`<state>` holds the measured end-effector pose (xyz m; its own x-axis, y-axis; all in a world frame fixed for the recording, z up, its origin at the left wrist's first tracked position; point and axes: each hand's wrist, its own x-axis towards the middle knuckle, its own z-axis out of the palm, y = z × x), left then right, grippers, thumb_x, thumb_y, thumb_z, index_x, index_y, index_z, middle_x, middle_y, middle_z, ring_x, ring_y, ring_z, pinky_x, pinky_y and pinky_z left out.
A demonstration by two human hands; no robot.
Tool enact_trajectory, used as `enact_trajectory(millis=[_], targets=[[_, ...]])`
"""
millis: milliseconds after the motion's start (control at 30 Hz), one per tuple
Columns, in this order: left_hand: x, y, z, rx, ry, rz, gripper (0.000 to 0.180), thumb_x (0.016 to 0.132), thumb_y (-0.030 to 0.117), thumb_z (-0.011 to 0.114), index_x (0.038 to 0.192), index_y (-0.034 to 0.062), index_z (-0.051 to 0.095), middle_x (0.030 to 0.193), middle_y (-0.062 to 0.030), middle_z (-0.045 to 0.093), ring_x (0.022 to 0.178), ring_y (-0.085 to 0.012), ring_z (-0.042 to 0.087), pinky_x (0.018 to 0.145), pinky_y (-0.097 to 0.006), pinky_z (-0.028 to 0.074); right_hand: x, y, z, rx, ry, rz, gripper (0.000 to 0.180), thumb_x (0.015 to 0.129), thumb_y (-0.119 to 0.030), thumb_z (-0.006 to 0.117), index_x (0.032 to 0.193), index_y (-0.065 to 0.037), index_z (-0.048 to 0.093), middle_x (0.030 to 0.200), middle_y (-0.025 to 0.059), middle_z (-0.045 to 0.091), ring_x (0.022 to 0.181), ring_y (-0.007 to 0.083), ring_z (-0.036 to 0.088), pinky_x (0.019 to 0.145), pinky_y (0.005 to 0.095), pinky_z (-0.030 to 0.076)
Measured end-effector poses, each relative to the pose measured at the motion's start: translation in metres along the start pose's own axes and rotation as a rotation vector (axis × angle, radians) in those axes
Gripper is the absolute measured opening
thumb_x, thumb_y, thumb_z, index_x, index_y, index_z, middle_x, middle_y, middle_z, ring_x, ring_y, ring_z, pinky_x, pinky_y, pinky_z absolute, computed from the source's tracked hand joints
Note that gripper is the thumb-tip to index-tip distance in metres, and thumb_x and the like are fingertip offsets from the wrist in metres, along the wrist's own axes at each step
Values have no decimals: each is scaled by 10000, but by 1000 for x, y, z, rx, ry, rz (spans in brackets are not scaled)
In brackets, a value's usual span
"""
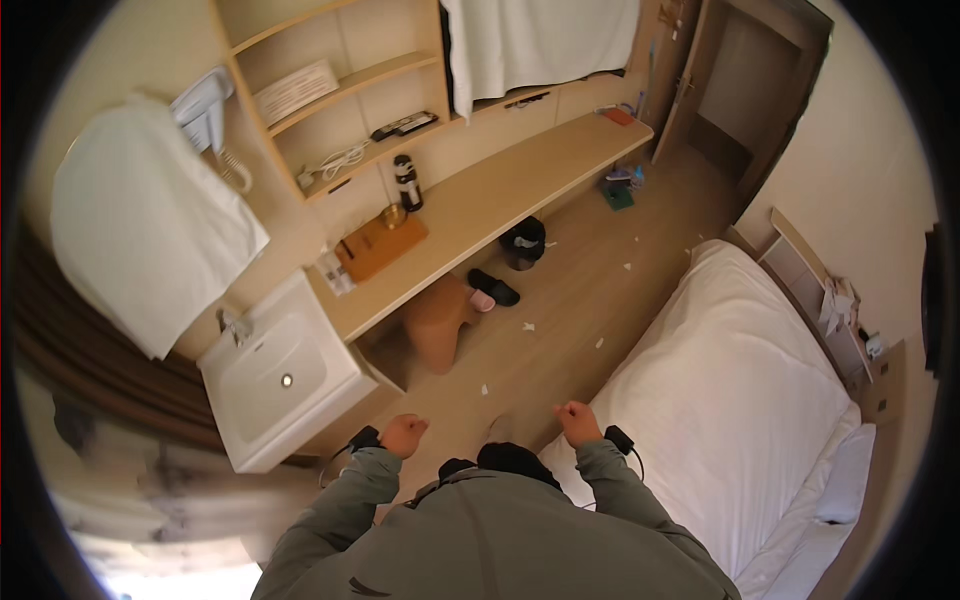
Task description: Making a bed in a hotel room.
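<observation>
Here the person stands on the wooden floor (560, 300) beside the bed (740, 400), and both hands are held up in front of the chest with nothing in them. The left hand (404, 436) is curled into a loose fist, fingers pressed together against the palm, and it hangs just off the near corner of the white sink (275, 380). The right hand (578, 424) is likewise closed, fingers folded in, and it sits just over the near edge of the bed, apart from the sheet as far as can be told. Each wrist carries a small black band with a cord. Judging by this pose, the work is between grips: the hands are empty and nearest to the bed, so a next move toward it would call for opening the fingers and leaning to the right over the mattress. Away from the bed, across the floor, a long wooden bench (500, 200) runs along the wall with a dark bottle (407, 183) and a wooden tray (380, 245) on it. Under the bench are a stool (440, 320), slippers (492, 290) and a dark bin (522, 243). Small scraps of paper (527, 326) lie scattered on the floor between the bed and the bench, and could get underfoot.
</observation>
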<state>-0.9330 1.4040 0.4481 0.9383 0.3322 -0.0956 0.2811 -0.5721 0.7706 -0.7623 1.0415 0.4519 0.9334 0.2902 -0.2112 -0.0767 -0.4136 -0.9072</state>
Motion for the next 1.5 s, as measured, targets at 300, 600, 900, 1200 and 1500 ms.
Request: enact_trajectory(millis=[300,600,900,1200,1500], targets=[[278,103,51,223,-229,127,413,851,368,612,666,6,542,628,-214,518,572,-372,491,547,-451,381,170,40,-83,98,181,84,266,827,-183,655,645,-41,521,574,-3,501,522,100,457,492,299,385],[478,198,111,119,-247,72,443,841,341,641,592,-1,507,541,-164,498,493,-277,473,512,-428,371,316,9,-182,255,219,272,230,853,-196,651,714,-45,548,592,14,546,532,89,502,501,258,403],[745,266,261,45,-465,269,406,849,302,630,640,-21,497,559,-201,460,503,-287,446,513,-435,350,465,20,-287,327,389,371,203,852,-178,653,745,-52,535,626,18,551,559,96,525,546,252,445],[951,482,399,149,-779,412,434,867,331,609,633,3,447,544,-144,391,502,-234,376,501,-427,336,597,33,-431,405,646,380,194,841,-169,657,740,-34,560,605,17,547,534,99,498,510,264,406],[1048,620,577,167,-880,492,436,877,334,611,637,16,435,549,-89,380,528,-174,348,496,-395,327,693,91,-607,583,775,357,173,863,-142,626,745,-54,535,620,9,539,533,90,495,509,253,404]])
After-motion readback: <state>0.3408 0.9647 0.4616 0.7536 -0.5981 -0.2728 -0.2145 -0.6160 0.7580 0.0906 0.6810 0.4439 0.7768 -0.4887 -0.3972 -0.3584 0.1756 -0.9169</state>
